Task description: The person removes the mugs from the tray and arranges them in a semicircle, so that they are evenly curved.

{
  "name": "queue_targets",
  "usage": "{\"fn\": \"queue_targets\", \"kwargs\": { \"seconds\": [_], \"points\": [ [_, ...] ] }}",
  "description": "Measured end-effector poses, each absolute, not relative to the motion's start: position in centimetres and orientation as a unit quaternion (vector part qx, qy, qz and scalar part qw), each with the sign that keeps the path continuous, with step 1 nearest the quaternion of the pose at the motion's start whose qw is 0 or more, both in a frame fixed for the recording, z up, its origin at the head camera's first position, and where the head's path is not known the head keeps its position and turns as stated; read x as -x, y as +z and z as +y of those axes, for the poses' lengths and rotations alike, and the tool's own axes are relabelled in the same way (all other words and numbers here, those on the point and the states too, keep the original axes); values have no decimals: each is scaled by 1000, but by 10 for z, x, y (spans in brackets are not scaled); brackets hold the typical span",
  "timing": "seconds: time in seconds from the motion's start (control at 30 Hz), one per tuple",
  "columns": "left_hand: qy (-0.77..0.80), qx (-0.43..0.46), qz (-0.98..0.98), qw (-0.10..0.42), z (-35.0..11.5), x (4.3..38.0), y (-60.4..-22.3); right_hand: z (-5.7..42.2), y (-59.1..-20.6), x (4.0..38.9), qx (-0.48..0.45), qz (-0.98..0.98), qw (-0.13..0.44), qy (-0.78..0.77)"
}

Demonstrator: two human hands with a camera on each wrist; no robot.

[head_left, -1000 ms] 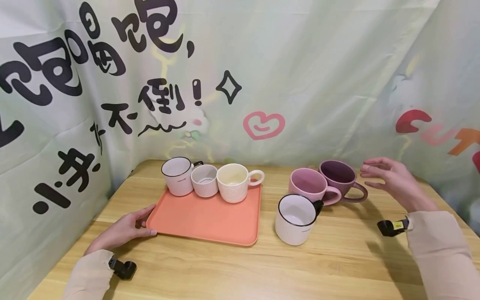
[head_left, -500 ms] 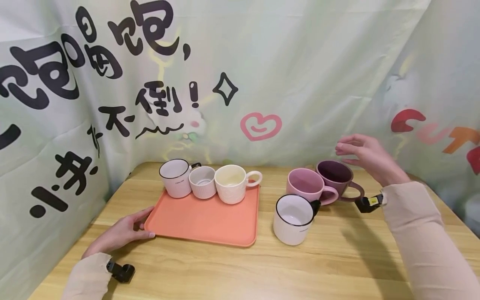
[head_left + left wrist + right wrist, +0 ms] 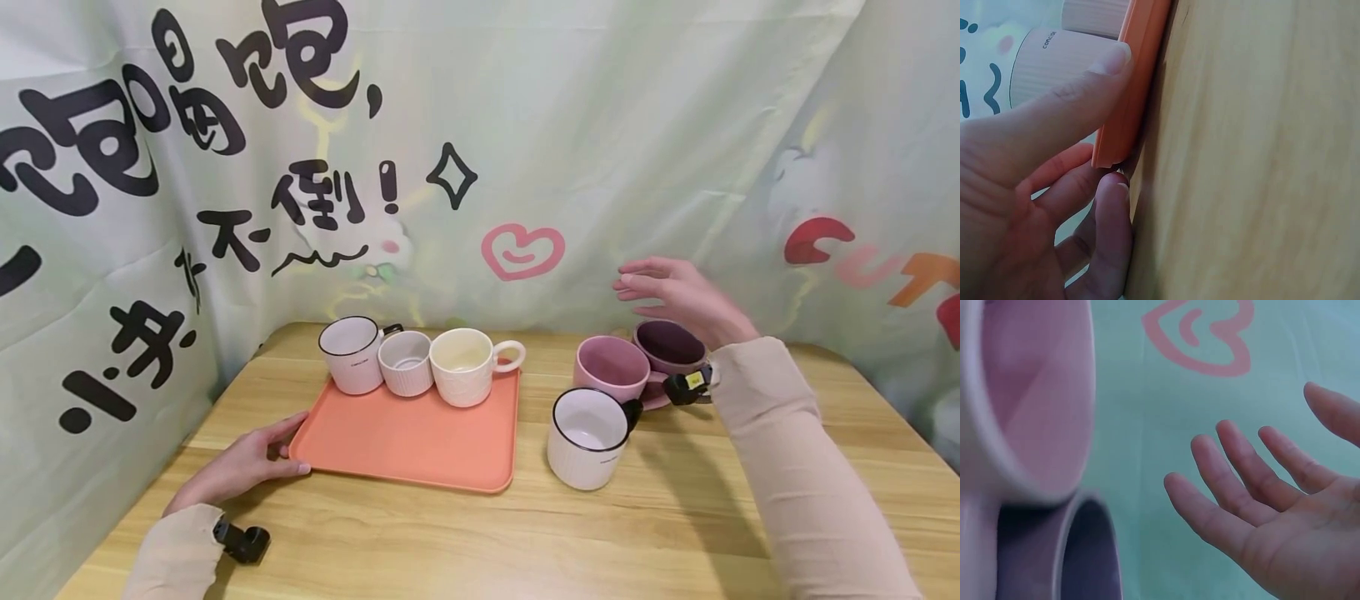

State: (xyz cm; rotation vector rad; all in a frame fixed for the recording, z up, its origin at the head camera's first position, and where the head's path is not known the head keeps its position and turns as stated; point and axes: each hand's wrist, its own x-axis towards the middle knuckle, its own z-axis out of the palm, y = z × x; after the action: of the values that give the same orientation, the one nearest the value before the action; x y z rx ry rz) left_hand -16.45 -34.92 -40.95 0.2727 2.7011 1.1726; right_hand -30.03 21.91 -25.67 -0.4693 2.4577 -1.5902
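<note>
My left hand [image 3: 243, 467] holds the near left corner of an orange tray [image 3: 405, 442]; in the left wrist view its thumb [image 3: 1079, 87] lies along the rim, with the fingers round the corner. Along the tray's far side stand a white black-rimmed mug [image 3: 356, 362], a small ribbed cup [image 3: 407, 372] and a cream mug [image 3: 462, 379]. My right hand [image 3: 682, 296] hovers in the air above a dark purple mug [image 3: 667, 343], fingers spread and holding nothing. Close by are a pink mug [image 3: 611, 367] and a ribbed white mug with black rim [image 3: 585, 458].
Everything stands on a wooden table [image 3: 420, 533]. A printed fabric backdrop [image 3: 600, 150] rises right behind its far edge and along the left side. The mugs on the right stand close together, handles pointing right.
My right hand has moved left and up, from beside the purple mug to above it. The left hand stays at the tray corner, and the mugs have not moved.
</note>
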Motion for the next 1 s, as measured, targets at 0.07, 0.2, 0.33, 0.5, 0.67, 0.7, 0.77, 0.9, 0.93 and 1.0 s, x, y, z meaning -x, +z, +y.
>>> {"fn": "queue_targets", "kwargs": {
  "seconds": [0.07, 0.2, 0.33, 0.5, 0.67, 0.7, 0.77, 0.9, 0.93, 1.0],
  "points": [
    [394, -92, 910, 93, -350, 165, -410, 213, -256, 301, 159, 825, 92, -535],
    [388, -93, 912, 92, -352, 164, -411, 197, -254, 302, 159, 823, 103, -536],
    [376, -89, 918, 87, -355, 164, -411, 181, -252, 305, 166, 817, 119, -540],
    [380, -85, 917, 88, -356, 164, -411, 165, -251, 309, 173, 807, 138, -548],
    [380, -87, 916, 90, -354, 164, -411, 150, -251, 311, 169, 801, 153, -553],
    [380, -87, 916, 90, -354, 164, -411, 147, -251, 312, 167, 800, 155, -554],
    [384, -89, 915, 90, -353, 164, -411, 143, -251, 313, 166, 803, 157, -551],
    [392, -93, 911, 89, -352, 165, -413, 133, -251, 314, 165, 811, 162, -538],
    [393, -94, 910, 89, -352, 165, -412, 130, -251, 314, 165, 813, 164, -533],
    [394, -95, 910, 88, -351, 165, -412, 124, -251, 316, 165, 817, 169, -525]
  ]
}}
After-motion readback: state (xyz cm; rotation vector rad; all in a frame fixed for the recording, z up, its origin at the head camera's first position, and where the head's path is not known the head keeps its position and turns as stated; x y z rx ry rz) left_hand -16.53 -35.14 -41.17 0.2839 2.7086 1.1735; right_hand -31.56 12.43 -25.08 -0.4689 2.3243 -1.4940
